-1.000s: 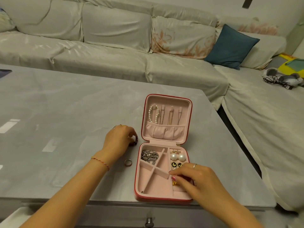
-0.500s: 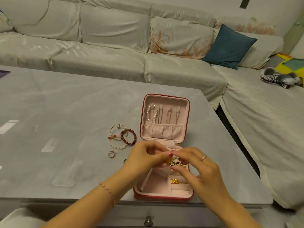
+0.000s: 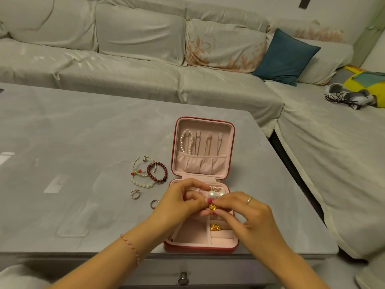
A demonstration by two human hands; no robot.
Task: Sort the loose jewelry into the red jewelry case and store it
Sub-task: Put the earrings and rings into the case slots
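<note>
- We see the grey marble-look table (image 3: 83, 142) bearing the open red jewelry case with pink lining (image 3: 203, 248).
- Our left hand (image 3: 177, 202) and right hand (image 3: 248, 213) meet above the case, fingers curled, together pinching a small gold flower-shaped earring (image 3: 212, 206).
- Left of the case, a dark red bead bracelet (image 3: 157, 172) lies loose.

Both forearms reach forward and converge. The left hand (image 3: 179, 202) and right hand (image 3: 248, 213) meet fingertip to fingertip, fingers curled, pinching together.
</note>
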